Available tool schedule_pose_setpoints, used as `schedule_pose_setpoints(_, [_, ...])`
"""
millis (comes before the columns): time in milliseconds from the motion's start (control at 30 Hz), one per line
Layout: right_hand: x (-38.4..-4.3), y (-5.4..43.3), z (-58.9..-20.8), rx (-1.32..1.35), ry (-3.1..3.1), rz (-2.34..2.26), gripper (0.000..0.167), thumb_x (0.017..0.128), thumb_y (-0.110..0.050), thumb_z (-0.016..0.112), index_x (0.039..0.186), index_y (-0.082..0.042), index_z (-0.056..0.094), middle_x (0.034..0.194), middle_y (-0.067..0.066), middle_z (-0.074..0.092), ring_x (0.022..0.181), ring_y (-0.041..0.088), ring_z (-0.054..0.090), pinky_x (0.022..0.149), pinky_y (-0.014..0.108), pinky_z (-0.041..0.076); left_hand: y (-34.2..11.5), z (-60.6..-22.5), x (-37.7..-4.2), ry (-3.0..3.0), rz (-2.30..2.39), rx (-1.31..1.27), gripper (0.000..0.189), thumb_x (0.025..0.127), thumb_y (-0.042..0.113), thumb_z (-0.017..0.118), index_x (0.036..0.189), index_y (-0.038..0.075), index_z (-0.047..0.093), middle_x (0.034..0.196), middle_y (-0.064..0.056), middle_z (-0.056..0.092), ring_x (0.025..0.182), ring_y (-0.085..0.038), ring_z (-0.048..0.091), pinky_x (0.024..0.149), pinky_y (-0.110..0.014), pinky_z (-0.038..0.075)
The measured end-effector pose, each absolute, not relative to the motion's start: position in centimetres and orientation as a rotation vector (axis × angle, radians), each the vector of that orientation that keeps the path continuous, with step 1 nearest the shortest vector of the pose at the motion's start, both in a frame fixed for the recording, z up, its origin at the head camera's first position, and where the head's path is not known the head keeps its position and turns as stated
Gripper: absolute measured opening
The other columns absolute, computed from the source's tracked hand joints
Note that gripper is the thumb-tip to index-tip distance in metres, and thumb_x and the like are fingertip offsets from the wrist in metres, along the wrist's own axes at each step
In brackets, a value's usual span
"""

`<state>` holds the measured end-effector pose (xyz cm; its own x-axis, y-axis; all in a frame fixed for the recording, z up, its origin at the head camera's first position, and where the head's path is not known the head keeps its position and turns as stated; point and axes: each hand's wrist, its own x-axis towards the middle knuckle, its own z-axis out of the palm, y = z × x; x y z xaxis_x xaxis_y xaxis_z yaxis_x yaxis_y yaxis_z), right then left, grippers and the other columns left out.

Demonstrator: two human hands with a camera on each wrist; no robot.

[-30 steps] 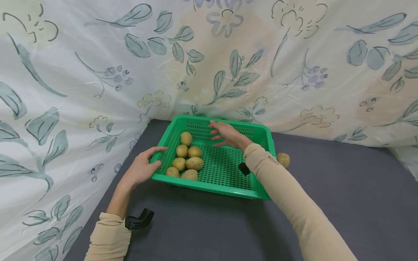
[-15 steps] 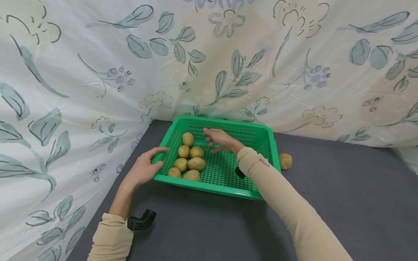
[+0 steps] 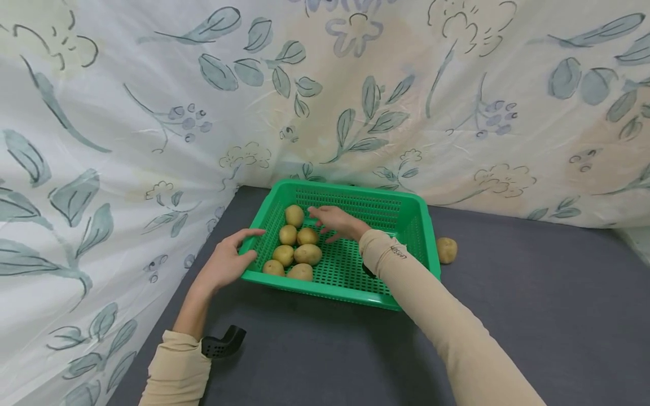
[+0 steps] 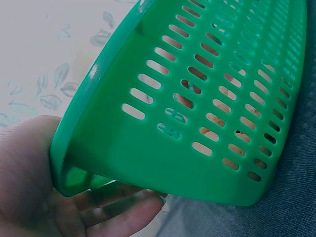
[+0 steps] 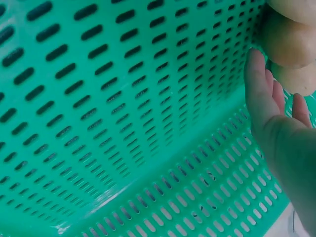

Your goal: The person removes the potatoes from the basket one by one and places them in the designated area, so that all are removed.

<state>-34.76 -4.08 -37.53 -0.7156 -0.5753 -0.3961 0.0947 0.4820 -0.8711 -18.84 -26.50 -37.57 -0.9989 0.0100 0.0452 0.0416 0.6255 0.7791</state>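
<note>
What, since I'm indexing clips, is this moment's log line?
left hand: grips basket rim; right hand: inside basket, beside potatoes; lone potato: outside basket

Wears beige cloth sleeves (image 3: 447,327), wrinkled near the cuffs (image 3: 180,345); shows small dark lettering (image 3: 398,251) behind the right hand (image 3: 337,221) and a curved, perforated black attachment (image 3: 223,343) behind the left hand (image 3: 223,262).

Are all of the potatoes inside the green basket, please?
No, one potato lies on the dark table, right of the green basket.

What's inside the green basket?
Seven visible potatoes, bunched on the left, with the right hand beside them. The right sleeve covers the near right corner; can't tell what's there.
</note>
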Motion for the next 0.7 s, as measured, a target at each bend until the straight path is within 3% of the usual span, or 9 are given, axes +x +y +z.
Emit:
schedule_pose_setpoints(333, [-34.6,-5.0,-37.9,-0.362,2.042,-1.249,0.054,0.101,-0.04,0.043,0.145,-0.009,0.037,0.143,0.019,0.037,0.129,0.038,0.038,0.089,0.047,0.046,-26.4,-37.4,-18.8,-2.794,-1.333,-0.045,0.047,0.091,0.005,0.048,0.138,0.011,0.05,0.13,-0.022,0.046,0.042,-0.012,0.026,0.048,-0.032,0.035])
schedule_pose_setpoints(700, [-34.1,-5.2,-38.3,-0.414,2.056,-1.177,0.045,0.096,-0.033,0.057,0.133,-0.01,0.049,0.14,0.014,0.038,0.127,0.031,0.041,0.084,0.041,0.049,-26.4,-37.5,-18.9,-2.8,-1.317,-0.048,0.048,0.09,0.005,0.048,0.137,0.012,0.05,0.13,-0.021,0.047,0.043,-0.013,0.027,0.05,-0.033,0.036])
